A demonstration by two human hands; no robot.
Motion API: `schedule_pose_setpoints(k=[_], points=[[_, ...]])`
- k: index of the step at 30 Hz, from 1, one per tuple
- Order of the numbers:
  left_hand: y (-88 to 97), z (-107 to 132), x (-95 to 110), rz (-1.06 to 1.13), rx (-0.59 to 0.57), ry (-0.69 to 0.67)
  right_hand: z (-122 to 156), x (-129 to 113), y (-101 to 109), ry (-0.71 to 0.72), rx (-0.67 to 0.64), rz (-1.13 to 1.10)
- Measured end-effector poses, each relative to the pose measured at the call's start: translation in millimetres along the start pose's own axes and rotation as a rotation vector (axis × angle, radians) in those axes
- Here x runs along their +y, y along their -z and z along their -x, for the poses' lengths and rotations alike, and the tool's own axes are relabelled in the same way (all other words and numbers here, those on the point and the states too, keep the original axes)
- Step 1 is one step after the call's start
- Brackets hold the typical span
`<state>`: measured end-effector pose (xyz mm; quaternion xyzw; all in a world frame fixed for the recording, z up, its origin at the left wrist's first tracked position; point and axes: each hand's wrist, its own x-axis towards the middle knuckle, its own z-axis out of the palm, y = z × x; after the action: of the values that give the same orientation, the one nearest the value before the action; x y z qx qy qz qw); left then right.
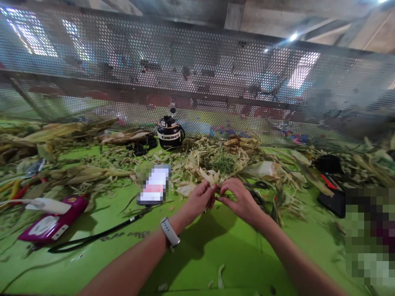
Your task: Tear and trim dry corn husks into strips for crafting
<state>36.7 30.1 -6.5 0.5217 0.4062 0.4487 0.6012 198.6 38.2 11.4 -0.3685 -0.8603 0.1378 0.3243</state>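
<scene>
My left hand (199, 200), with a light watch band on the wrist, is closed on a pale corn husk piece (210, 176). Its leaf-like tips spread out above my fingers. Close beside it, my right hand (239, 200) pinches at the lower end of the piece, where thumb and fingers come together. What lies between those fingertips is too small to make out. Just beyond both hands is a heap of dry husk strips (191, 162), with a tuft of green fibres (224, 161) in it.
Left of my hands lies a phone (156, 185) with a black strap (101, 236). A purple power strip (72, 203) holds a white plug. At the back stands a black jug (169, 133) before a perforated metal screen (197, 78). Husks cover much of the green table (197, 263).
</scene>
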Motion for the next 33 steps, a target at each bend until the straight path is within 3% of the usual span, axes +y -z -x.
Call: schedule_pose_setpoints(k=[4, 9, 11, 14, 16, 21, 25, 33], points=[[8.7, -4, 3, 0.114, 0.033, 0.027, 0, 3, 8, 0.047, -0.112, 0.047], [15.3, -6, 6, 0.196, 0.066, 0.006, 1, 15, 25, -0.039, -0.198, 0.218], [14.2, -5, 6, 0.162, 0.073, 0.001, 1, 17, 32, -0.052, -0.127, 0.217], [10.7, -3, 5, 0.143, 0.042, -0.006, 1, 10, 37, -0.039, 0.184, 0.22], [8.5, -1, 4, 0.181, -0.008, -0.001, 2, 2, 33, 0.014, 0.295, 0.271], [4.9, -1, -2, 0.299, -0.07, 0.062, 1, -5, 10, 0.128, 0.016, 0.429], [4.0, -4, -3, 0.173, -0.112, 0.017, 0, 0, 3, 0.147, 0.032, 0.398], [9.2, -5, 5, 0.054, -0.044, -0.055, 1, 2, 9, 0.131, 0.03, 0.286]])
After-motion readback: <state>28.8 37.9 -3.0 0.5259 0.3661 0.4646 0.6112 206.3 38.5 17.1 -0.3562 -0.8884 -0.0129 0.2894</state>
